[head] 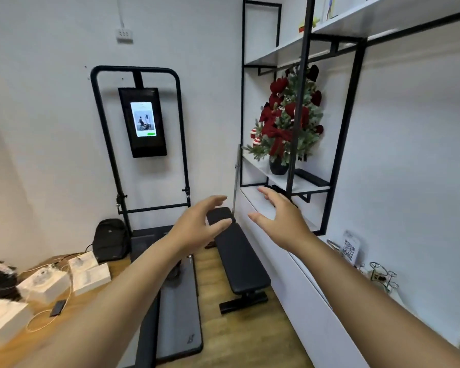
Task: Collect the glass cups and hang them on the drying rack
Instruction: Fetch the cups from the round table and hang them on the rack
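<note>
Both forearms reach out from the near edge. Left hand (197, 224) and right hand (282, 219) hang in the air, each grip loosely spread with fingers relaxed, holding nothing. On the white surface (316, 296) at the right stands the wire drying rack (383, 277), well apart from both hands. Farther off, a shelf carries a red flower arrangement (287, 123). Near left lie white boxes (45, 285).

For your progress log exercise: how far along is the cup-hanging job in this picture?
Nothing looks done: the wire drying rack on the white counter appears to hold no cups. Nothing is in hand: the left hand and right hand are open in mid-air. Still left: finding, collecting and hanging every cup; none is clearly visible.
</note>
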The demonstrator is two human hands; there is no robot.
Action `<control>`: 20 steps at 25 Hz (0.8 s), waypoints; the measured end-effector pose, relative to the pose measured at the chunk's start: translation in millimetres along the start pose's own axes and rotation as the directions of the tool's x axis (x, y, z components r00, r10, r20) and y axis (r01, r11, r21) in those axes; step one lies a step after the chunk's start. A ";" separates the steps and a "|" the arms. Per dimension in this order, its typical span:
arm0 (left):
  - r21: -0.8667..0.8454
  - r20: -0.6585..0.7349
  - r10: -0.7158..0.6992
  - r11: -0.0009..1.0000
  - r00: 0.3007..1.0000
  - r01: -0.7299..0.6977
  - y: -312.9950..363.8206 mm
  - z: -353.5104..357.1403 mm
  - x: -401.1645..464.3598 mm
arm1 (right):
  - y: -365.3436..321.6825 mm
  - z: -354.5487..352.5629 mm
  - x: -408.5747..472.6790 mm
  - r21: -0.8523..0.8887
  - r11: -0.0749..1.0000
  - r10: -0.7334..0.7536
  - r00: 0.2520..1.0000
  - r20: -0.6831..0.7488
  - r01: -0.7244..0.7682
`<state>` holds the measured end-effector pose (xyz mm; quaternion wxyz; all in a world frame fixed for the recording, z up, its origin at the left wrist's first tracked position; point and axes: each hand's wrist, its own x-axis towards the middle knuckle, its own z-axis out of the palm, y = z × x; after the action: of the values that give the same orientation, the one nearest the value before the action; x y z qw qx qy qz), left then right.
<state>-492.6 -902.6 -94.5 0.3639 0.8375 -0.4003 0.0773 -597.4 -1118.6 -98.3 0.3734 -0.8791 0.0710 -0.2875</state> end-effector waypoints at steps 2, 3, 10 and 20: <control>0.001 -0.048 -0.031 1.000 0.998 0.031 0.9 -29.8 -31.9 | -28.1 12.3 -10.8 0.027 0.999 -0.045 0.998 0.042 0.044; 0.005 -0.074 -0.045 0.999 0.996 0.046 1.0 -43.2 -48.9 | -41.9 18.7 -16.4 0.043 0.997 -0.068 0.995 0.068 0.065; 0.026 -0.259 -0.236 0.968 0.937 0.251 3.1 -116.1 -182.1 | -118.8 79.5 -75.4 0.133 0.968 -0.242 0.938 0.248 0.214; 0.036 -0.452 -0.438 0.861 0.777 0.507 -17.4 -213.7 -392.7 | -267.0 190.9 -186.0 0.320 0.894 -0.431 0.795 0.428 0.312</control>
<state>-707.5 -510.7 -114.7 0.3838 0.8987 -0.0794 0.1965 -668.1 -748.0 -102.3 0.4153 -0.8691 -0.2349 -0.1304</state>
